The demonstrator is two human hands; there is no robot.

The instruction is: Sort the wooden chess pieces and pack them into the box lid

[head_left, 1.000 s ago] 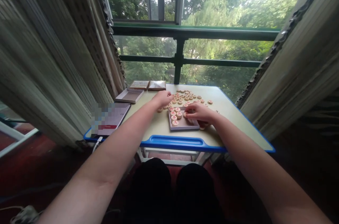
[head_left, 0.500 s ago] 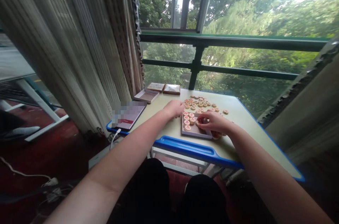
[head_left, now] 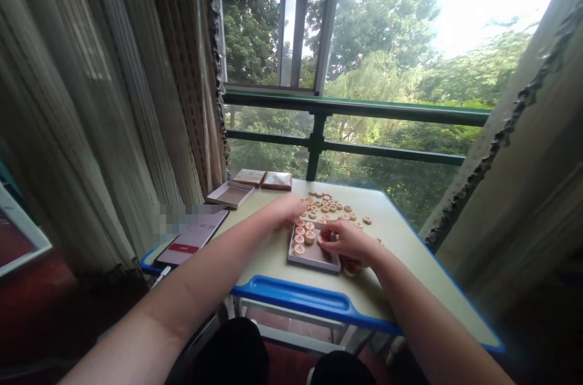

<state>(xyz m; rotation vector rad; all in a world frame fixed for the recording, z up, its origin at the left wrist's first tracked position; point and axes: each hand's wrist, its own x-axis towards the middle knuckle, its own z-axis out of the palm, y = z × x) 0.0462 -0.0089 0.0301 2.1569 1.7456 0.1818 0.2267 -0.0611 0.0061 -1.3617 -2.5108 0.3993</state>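
A shallow open box (head_left: 314, 261) sits near the front of the table, with several round wooden Chinese chess pieces (head_left: 299, 239) in red lettering along its left side. Over this box, my right hand (head_left: 350, 240) pinches a chess piece (head_left: 321, 240) between thumb and fingers. My left hand (head_left: 290, 209) is just beyond the box's far left corner, beside the loose chess pieces (head_left: 332, 207). Its fingers are curled and blurred; whatever they hold is hidden. More pieces lie partly covered below my right hand.
A phone (head_left: 194, 238) with a white cable lies at the table's left edge. Behind it are an empty box lid (head_left: 231, 194) and two flat packets (head_left: 277, 180). A blue pen groove (head_left: 298, 297) runs along the front edge; a curtain (head_left: 150, 99) hangs at left.
The view has tilted upward and shifted, so the table appears lower and further left. My left hand has moved slightly farther over the loose pieces. My right hand stays at the box with its piece.
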